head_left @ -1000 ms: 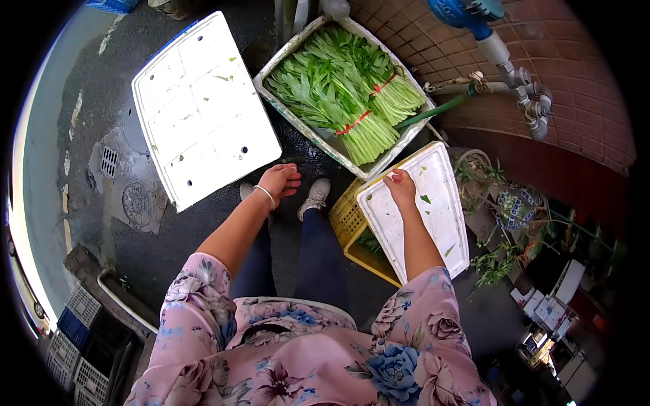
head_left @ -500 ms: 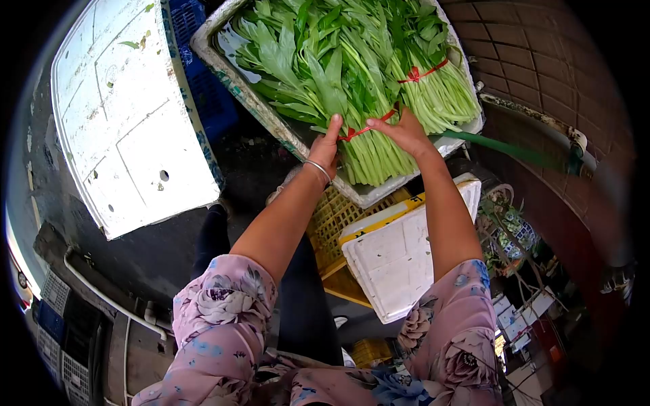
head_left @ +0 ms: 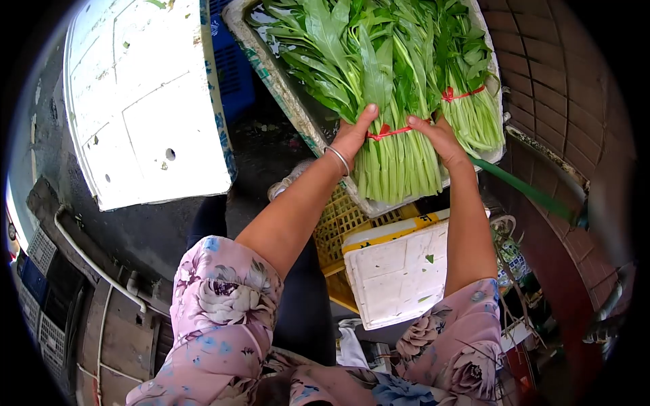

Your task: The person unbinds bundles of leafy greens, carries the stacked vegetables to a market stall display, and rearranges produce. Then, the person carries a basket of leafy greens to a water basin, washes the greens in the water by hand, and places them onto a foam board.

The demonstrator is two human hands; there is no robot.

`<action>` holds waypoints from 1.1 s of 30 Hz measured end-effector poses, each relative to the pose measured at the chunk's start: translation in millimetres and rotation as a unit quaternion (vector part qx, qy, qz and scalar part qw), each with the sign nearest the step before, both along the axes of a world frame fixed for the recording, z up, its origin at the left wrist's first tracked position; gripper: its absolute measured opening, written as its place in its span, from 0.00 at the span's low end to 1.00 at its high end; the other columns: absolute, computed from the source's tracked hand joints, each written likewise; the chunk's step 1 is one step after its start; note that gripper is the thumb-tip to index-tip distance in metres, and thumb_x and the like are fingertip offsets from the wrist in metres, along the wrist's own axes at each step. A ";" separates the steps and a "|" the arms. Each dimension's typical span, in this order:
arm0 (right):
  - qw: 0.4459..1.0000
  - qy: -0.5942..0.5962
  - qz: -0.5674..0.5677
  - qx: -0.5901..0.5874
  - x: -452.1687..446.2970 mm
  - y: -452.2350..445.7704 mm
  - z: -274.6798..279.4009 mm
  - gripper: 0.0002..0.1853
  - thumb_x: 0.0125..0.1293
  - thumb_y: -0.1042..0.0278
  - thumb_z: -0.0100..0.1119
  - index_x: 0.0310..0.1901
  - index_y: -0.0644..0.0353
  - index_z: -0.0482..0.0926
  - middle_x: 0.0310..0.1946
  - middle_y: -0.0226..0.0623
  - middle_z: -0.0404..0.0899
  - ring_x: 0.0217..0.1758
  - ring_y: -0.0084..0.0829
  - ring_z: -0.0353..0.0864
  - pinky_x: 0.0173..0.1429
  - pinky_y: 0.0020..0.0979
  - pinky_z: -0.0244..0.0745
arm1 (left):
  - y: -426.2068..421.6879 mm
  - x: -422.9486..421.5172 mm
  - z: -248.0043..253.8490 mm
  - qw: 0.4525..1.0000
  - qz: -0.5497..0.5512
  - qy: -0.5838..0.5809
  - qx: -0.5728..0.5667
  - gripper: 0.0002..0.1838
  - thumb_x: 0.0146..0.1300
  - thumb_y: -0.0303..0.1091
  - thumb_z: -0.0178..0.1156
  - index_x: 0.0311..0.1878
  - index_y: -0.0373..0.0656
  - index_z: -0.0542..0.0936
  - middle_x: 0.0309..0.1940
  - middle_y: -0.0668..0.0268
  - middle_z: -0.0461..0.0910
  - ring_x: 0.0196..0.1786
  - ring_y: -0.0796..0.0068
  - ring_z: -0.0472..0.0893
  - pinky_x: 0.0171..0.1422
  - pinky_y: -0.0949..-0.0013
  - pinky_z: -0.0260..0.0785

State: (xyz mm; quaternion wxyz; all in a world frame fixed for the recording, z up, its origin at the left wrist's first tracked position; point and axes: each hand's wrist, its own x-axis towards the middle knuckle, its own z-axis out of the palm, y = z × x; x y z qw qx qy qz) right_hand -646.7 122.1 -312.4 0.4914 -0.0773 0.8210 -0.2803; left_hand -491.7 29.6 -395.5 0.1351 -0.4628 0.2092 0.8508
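Gripping the tied greens (head_left: 396,159); both hands (head_left: 353,139) (head_left: 441,142) beside red tie (head_left: 389,132).

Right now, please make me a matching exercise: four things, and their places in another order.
1. Left hand with silver bangle
2. Bare right hand
3. Green hose
4. Blue plastic crate

A. seen between the large white foam panel and the white foam box of greens
B. gripping the right side of the nearer leafy green bundle
C. gripping that bundle's left side
D. leading rightward from the box, toward the tiled wall

1-C; 2-B; 3-D; 4-A
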 end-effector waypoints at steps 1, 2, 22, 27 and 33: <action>0.999 -0.029 0.029 0.015 -5.7 -5.1 10.9 0.49 0.45 0.43 0.65 0.60 0.71 0.55 0.55 0.50 0.64 0.59 0.37 0.63 0.62 0.31 0.54 | -8.5 -0.8 19.7 0.999 0.017 0.028 0.041 0.61 0.39 0.70 0.58 0.65 0.34 0.45 0.61 0.48 0.55 0.60 0.57 0.63 0.59 0.59 0.62; 0.996 -0.053 0.059 0.030 -13.2 -8.4 23.0 0.49 0.45 0.43 0.65 0.60 0.71 0.55 0.56 0.50 0.63 0.59 0.37 0.62 0.63 0.31 0.53 | -12.9 -6.9 34.0 0.999 0.013 0.016 0.044 0.60 0.40 0.70 0.58 0.65 0.35 0.46 0.61 0.48 0.56 0.60 0.58 0.63 0.58 0.59 0.63; 0.943 0.205 0.145 0.218 31.0 -181.0 358.5 0.27 0.45 0.50 0.67 0.36 0.71 0.77 0.26 0.44 0.79 0.26 0.28 0.79 0.32 0.27 0.71 | -104.7 6.3 312.8 0.918 0.151 0.225 0.289 0.41 0.45 0.70 0.53 0.53 0.45 0.70 0.49 0.61 0.73 0.50 0.68 0.74 0.58 0.63 0.63; 0.918 0.306 0.160 0.192 89.6 -240.1 431.0 0.25 0.47 0.56 0.67 0.40 0.69 0.76 0.28 0.43 0.79 0.27 0.28 0.78 0.33 0.27 0.71 | -143.4 36.7 355.5 0.876 0.179 0.319 0.314 0.41 0.46 0.69 0.55 0.56 0.46 0.68 0.52 0.63 0.72 0.53 0.71 0.72 0.60 0.64 0.61; 0.907 0.348 0.222 0.088 160.0 -325.8 465.3 0.24 0.45 0.60 0.69 0.40 0.68 0.75 0.30 0.43 0.79 0.29 0.27 0.78 0.36 0.26 0.71 | -222.2 93.9 372.9 0.840 0.280 0.396 0.242 0.39 0.49 0.61 0.58 0.58 0.43 0.65 0.53 0.63 0.71 0.54 0.72 0.71 0.60 0.66 0.61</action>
